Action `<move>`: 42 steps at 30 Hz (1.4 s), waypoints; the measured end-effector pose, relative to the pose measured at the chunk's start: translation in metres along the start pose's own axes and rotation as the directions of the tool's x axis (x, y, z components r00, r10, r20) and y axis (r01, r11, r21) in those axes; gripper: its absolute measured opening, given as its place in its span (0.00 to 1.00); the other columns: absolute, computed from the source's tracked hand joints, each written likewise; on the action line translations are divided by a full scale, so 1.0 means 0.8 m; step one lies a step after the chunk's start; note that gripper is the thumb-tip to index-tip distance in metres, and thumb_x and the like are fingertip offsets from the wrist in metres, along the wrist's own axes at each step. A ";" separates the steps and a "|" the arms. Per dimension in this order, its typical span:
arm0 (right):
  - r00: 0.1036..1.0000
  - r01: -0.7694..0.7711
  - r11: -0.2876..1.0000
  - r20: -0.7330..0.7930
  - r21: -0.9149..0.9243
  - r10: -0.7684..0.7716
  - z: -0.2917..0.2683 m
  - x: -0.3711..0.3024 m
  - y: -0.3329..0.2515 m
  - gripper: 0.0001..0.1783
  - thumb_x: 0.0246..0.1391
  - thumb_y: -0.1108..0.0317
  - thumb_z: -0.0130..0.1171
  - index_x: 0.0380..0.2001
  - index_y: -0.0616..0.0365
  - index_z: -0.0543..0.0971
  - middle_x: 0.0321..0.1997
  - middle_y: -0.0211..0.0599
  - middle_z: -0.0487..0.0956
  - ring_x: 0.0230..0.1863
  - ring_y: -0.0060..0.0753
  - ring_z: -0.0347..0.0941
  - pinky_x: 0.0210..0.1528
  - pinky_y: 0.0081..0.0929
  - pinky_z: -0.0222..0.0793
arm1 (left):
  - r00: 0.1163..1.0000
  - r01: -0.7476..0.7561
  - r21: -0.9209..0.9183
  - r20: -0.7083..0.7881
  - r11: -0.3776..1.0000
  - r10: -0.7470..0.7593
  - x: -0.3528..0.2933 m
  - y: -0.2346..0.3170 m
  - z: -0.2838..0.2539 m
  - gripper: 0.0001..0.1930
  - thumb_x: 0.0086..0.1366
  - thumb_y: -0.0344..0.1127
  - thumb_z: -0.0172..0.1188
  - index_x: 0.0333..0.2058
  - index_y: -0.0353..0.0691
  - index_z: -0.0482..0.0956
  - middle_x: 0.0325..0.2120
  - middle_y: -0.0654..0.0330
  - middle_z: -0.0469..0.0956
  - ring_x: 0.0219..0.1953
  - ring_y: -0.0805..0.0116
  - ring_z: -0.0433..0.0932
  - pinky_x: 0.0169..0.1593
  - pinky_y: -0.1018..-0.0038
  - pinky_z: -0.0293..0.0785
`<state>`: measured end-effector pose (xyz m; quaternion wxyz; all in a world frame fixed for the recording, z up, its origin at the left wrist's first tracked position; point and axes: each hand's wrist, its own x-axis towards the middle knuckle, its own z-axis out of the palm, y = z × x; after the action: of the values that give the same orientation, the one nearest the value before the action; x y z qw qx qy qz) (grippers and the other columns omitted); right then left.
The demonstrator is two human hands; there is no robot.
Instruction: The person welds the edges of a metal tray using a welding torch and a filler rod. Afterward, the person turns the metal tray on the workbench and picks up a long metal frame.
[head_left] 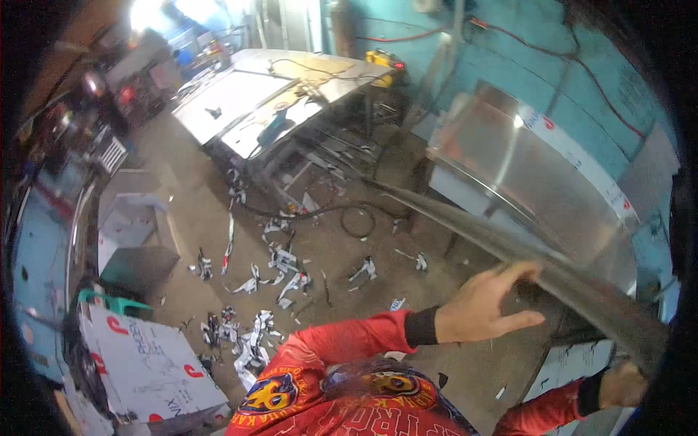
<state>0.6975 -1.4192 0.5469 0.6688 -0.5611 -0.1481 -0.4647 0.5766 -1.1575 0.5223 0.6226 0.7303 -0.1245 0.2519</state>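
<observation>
A long grey metal bar (502, 243) slants through the air from mid-scene down to the lower right, somewhat blurred. My left hand (480, 305) is beside its lower edge, thumb and fingers spread apart. Its fingertips overlap the bar's edge; whether they press on it I cannot tell. At the far right, my right hand (622, 385) is curled at the bar's near end and appears to grip it, though its fingers are partly hidden and blurred. Both arms wear red sleeves with black cuffs.
A metal-topped worktable (196, 123) with tools and cables stands at the back. To the right is a large stainless steel unit (472, 145). Torn film scraps (283, 261) and a cable loop (358, 221) litter the floor. Film-covered panels (145, 363) stand at lower left near a green stool (116, 301).
</observation>
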 end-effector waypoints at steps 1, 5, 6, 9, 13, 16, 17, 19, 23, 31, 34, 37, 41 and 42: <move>0.998 0.017 0.999 0.053 0.041 -0.019 0.031 -0.002 -0.004 0.32 0.68 0.50 0.43 0.66 0.62 0.65 0.55 0.44 0.74 0.56 0.39 0.70 0.60 0.35 0.66 | 0.983 -0.141 0.206 -0.085 0.968 0.161 0.014 0.021 -0.017 0.46 0.58 0.56 0.71 0.65 0.33 0.62 0.58 0.41 0.70 0.61 0.46 0.71 0.62 0.56 0.70; 0.959 0.107 0.973 0.236 0.204 -0.155 0.149 -0.002 -0.044 0.32 0.69 0.51 0.41 0.66 0.63 0.64 0.58 0.47 0.72 0.59 0.40 0.69 0.63 0.35 0.64 | 0.821 -0.385 0.591 -0.131 0.709 0.556 0.075 0.093 -0.059 0.53 0.51 0.53 0.74 0.69 0.33 0.56 0.65 0.41 0.59 0.67 0.41 0.61 0.69 0.50 0.59; 0.942 0.129 0.959 0.272 0.251 -0.198 0.177 -0.003 -0.058 0.31 0.69 0.52 0.41 0.67 0.63 0.64 0.59 0.47 0.72 0.59 0.41 0.68 0.63 0.35 0.63 | 0.740 -0.440 0.621 -0.158 0.648 0.654 0.092 0.107 -0.066 0.54 0.50 0.53 0.74 0.69 0.34 0.56 0.63 0.42 0.61 0.66 0.41 0.62 0.67 0.49 0.61; 0.870 0.186 0.899 0.360 0.396 -0.338 0.257 -0.002 -0.099 0.31 0.70 0.53 0.40 0.67 0.64 0.63 0.61 0.49 0.71 0.62 0.42 0.67 0.65 0.35 0.61 | 0.612 -0.464 0.694 -0.199 0.551 0.766 0.119 0.126 -0.097 0.54 0.49 0.51 0.73 0.69 0.33 0.55 0.56 0.42 0.65 0.58 0.39 0.67 0.61 0.49 0.66; 0.744 0.219 0.764 0.403 0.607 -0.533 0.360 -0.003 -0.157 0.31 0.71 0.55 0.39 0.68 0.66 0.62 0.64 0.51 0.69 0.65 0.44 0.65 0.67 0.35 0.59 | 0.374 -0.355 0.854 -0.243 0.380 0.895 0.130 0.147 -0.164 0.53 0.50 0.52 0.73 0.67 0.32 0.55 0.46 0.43 0.72 0.44 0.42 0.76 0.48 0.53 0.74; 0.630 0.181 0.628 0.401 0.757 -0.665 0.436 -0.008 -0.200 0.30 0.72 0.56 0.38 0.68 0.67 0.62 0.66 0.52 0.68 0.67 0.45 0.64 0.69 0.34 0.57 | 0.249 -0.288 0.864 -0.348 0.413 0.904 0.103 0.165 -0.210 0.45 0.54 0.43 0.76 0.64 0.35 0.60 0.46 0.48 0.77 0.45 0.56 0.82 0.47 0.66 0.80; 0.603 0.141 0.587 0.401 0.797 -0.689 0.459 -0.016 -0.213 0.30 0.72 0.57 0.37 0.68 0.67 0.62 0.67 0.53 0.68 0.68 0.46 0.63 0.70 0.34 0.56 | 0.211 -0.275 0.852 -0.398 0.445 0.893 0.083 0.172 -0.220 0.39 0.55 0.40 0.75 0.60 0.33 0.64 0.42 0.53 0.78 0.41 0.63 0.81 0.45 0.70 0.80; 0.543 0.070 0.505 0.392 0.860 -0.742 0.501 -0.034 -0.232 0.30 0.73 0.57 0.37 0.69 0.68 0.61 0.68 0.54 0.67 0.69 0.47 0.63 0.71 0.34 0.55 | 0.198 -0.284 0.767 -0.540 0.575 0.818 0.054 0.186 -0.235 0.25 0.60 0.34 0.73 0.51 0.31 0.71 0.35 0.61 0.78 0.36 0.73 0.80 0.42 0.75 0.79; 0.412 -0.196 0.449 0.489 0.872 -0.769 0.548 -0.123 -0.205 0.29 0.74 0.59 0.35 0.69 0.69 0.60 0.71 0.56 0.66 0.72 0.48 0.61 0.73 0.34 0.53 | -0.058 -0.032 0.884 -0.467 0.466 0.883 -0.019 0.210 -0.272 0.10 0.63 0.32 0.69 0.36 0.34 0.78 0.27 0.66 0.78 0.32 0.79 0.79 0.38 0.77 0.76; -0.484 -0.646 0.706 0.871 -0.291 -0.083 0.526 -0.436 0.031 0.42 0.66 0.33 0.48 0.67 0.57 0.68 0.57 0.39 0.76 0.56 0.33 0.72 0.55 0.34 0.70 | -0.276 0.118 0.703 -0.656 0.702 0.703 -0.184 0.194 -0.233 0.18 0.71 0.42 0.58 0.47 0.31 0.78 0.35 0.60 0.81 0.36 0.73 0.79 0.44 0.73 0.74; -0.686 -0.585 0.440 0.705 -0.681 0.180 0.502 -0.561 0.094 0.53 0.58 0.28 0.55 0.72 0.56 0.58 0.68 0.52 0.65 0.64 0.54 0.68 0.59 0.49 0.70 | -0.328 0.203 0.747 -0.557 0.633 0.763 -0.227 0.196 -0.240 0.27 0.69 0.41 0.56 0.62 0.36 0.64 0.32 0.60 0.77 0.34 0.69 0.78 0.41 0.73 0.75; -0.782 -0.499 0.255 0.557 -0.828 0.281 0.494 -0.671 0.123 0.56 0.55 0.27 0.58 0.73 0.56 0.55 0.73 0.57 0.56 0.68 0.63 0.61 0.66 0.57 0.62 | -0.247 0.038 0.770 -0.610 0.636 0.753 -0.265 0.198 -0.259 0.30 0.67 0.46 0.54 0.63 0.35 0.62 0.31 0.59 0.75 0.34 0.69 0.74 0.43 0.73 0.73; -0.882 -0.466 -0.297 0.413 -0.833 0.226 0.525 -0.774 0.110 0.60 0.52 0.30 0.64 0.74 0.56 0.52 0.79 0.60 0.41 0.75 0.70 0.46 0.73 0.63 0.49 | -0.184 -0.026 0.783 -0.615 0.621 0.767 -0.314 0.215 -0.322 0.34 0.64 0.48 0.54 0.64 0.34 0.61 0.32 0.59 0.70 0.34 0.69 0.69 0.40 0.72 0.70; -0.888 -0.460 -0.270 0.427 -0.846 0.172 0.536 -0.797 0.099 0.60 0.52 0.30 0.64 0.74 0.56 0.52 0.79 0.60 0.41 0.75 0.70 0.46 0.73 0.63 0.49 | -0.150 -0.079 0.787 -0.616 0.612 0.773 -0.323 0.217 -0.339 0.35 0.64 0.49 0.54 0.64 0.34 0.61 0.31 0.59 0.68 0.34 0.69 0.66 0.39 0.72 0.67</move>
<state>0.5645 -0.7528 0.1795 0.4862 -0.4095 -0.0281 0.7714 0.2147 -0.9614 0.5607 0.1769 0.3854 0.1474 0.8936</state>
